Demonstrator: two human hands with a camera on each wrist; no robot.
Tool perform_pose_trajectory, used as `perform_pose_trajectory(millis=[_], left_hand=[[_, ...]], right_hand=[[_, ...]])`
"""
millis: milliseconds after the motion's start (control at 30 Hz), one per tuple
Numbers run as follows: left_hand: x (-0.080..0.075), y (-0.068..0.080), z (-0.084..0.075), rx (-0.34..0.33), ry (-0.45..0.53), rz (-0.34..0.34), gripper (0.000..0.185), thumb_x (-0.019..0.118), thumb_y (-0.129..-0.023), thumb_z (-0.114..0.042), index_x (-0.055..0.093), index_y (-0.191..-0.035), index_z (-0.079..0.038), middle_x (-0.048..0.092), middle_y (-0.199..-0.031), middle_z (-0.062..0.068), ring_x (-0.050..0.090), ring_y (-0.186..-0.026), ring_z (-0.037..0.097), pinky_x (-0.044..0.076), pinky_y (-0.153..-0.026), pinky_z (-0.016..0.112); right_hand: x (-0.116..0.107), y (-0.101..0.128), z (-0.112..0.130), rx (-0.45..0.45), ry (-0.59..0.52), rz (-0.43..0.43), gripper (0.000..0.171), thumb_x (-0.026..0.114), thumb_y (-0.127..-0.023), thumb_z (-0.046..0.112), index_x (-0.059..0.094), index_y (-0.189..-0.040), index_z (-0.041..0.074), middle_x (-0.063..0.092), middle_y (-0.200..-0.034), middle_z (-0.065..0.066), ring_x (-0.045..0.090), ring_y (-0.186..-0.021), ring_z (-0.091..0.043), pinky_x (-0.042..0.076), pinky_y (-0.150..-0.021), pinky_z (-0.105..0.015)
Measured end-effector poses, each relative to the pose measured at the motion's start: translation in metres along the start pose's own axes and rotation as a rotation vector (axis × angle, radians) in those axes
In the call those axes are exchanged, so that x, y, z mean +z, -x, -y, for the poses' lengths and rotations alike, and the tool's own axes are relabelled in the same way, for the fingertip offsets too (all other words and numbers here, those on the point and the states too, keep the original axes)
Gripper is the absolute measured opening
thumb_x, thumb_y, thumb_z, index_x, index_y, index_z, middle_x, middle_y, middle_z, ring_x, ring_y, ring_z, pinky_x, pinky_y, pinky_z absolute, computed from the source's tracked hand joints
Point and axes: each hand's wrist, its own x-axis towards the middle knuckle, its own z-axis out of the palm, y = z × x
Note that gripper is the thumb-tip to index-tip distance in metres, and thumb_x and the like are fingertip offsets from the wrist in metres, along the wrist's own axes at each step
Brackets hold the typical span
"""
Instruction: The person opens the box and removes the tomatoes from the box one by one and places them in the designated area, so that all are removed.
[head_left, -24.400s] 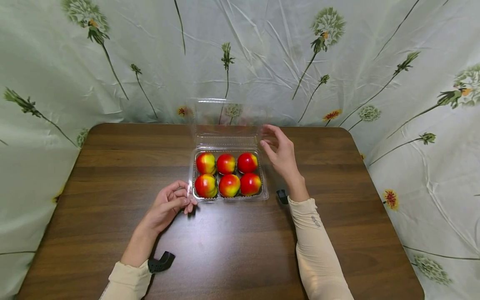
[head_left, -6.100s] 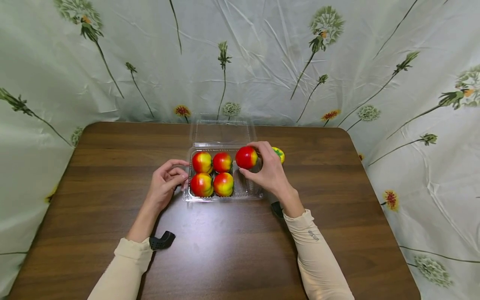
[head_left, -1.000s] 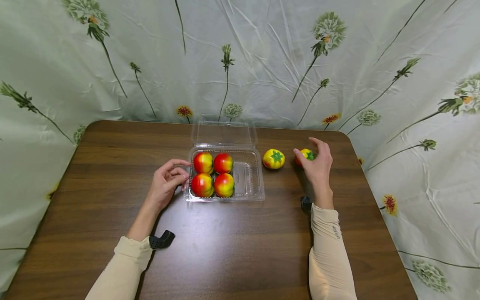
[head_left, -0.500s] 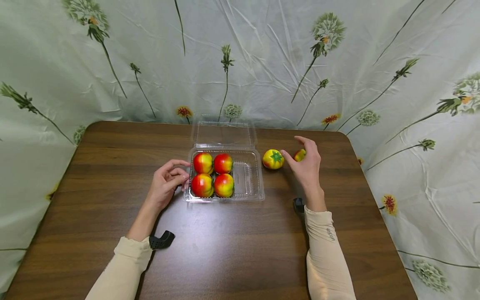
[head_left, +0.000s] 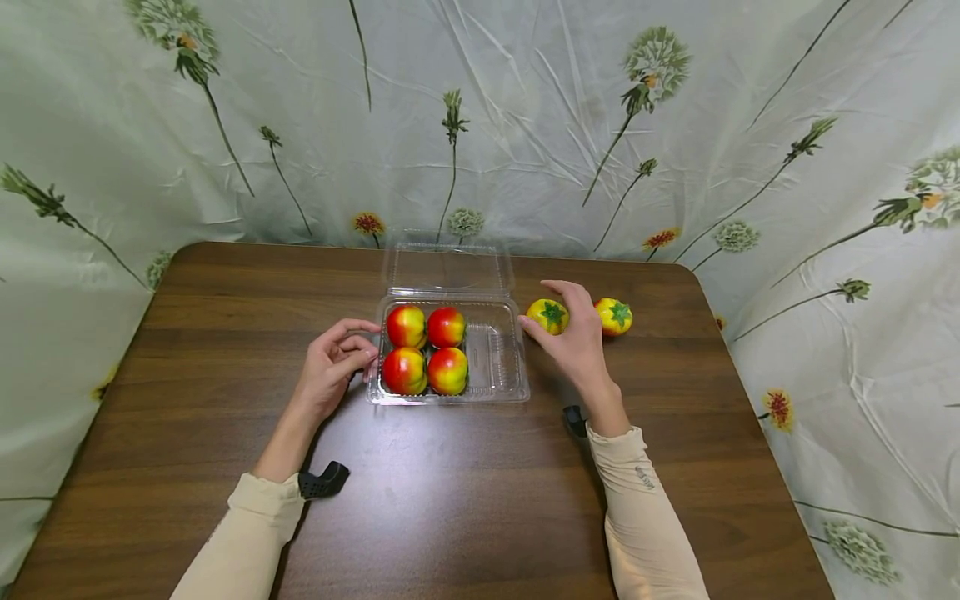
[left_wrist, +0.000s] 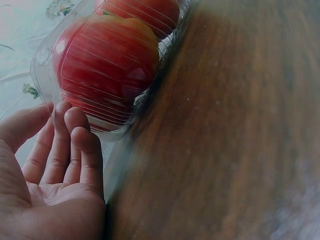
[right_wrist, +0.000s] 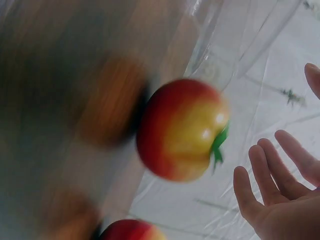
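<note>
A clear plastic clamshell container (head_left: 491,396) lies with its lid raised at the back. Its left side holds several red-and-yellow tomatoes (head_left: 405,371), and the right side is bare. My left hand (head_left: 326,367) rests its loosely bent fingertips against the container's left side, as the left wrist view also shows. Over a tomato (head_left: 551,314) just right of the container is my right hand (head_left: 581,342), thumb and fingers spread around it. The right wrist view shows that hand apart from the nearest tomato (right_wrist: 182,130). Another tomato (head_left: 615,317) sits farther right, green leaves up.
Everything stands on a brown wooden table (head_left: 450,517). A pale curtain (head_left: 315,100) with a dandelion print hangs behind its far edge. The raised lid (head_left: 450,262) reaches close to that edge.
Two tomatoes from the container's right column now stand on the table. Over the last second my right hand left the far-right tomato and moved left over the nearer one. My left hand stayed.
</note>
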Motion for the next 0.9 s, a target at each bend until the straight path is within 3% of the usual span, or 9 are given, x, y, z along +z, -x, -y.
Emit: perform_pose_trajectory(millis=[333, 600, 900], left_hand=[[-0.001, 0.0, 0.002, 0.018, 0.028, 0.027, 0.03, 0.057, -0.091, 0.013, 0.052, -0.121, 0.011, 0.069, -0.081, 0.009, 0.054, -0.057, 0.028, 0.05, -0.052, 0.026], [-0.001, -0.001, 0.001, 0.011, 0.019, 0.023, 0.03, 0.058, -0.091, 0.012, 0.052, -0.121, 0.011, 0.069, -0.081, 0.009, 0.052, -0.057, 0.03, 0.051, -0.052, 0.027], [0.0, 0.0, 0.001, 0.014, 0.018, 0.018, 0.03, 0.057, -0.091, 0.014, 0.052, -0.121, 0.011, 0.069, -0.08, 0.009, 0.053, -0.057, 0.028, 0.051, -0.053, 0.025]], right_hand=[[0.016, 0.01, 0.028, -0.048, -0.038, 0.13, 0.061, 0.083, -0.079, 0.036, 0.059, -0.13, 0.012, 0.06, -0.129, -0.002, 0.053, -0.12, -0.021, 0.045, -0.102, -0.043], [0.027, 0.015, 0.039, -0.104, -0.086, 0.202, 0.062, 0.083, -0.079, 0.036, 0.059, -0.13, 0.01, 0.061, -0.125, -0.01, 0.056, -0.115, -0.023, 0.048, -0.097, -0.04], [0.036, 0.019, 0.049, -0.132, -0.113, 0.277, 0.06, 0.083, -0.08, 0.034, 0.059, -0.129, 0.009, 0.064, -0.123, -0.008, 0.056, -0.114, -0.017, 0.049, -0.096, -0.037]])
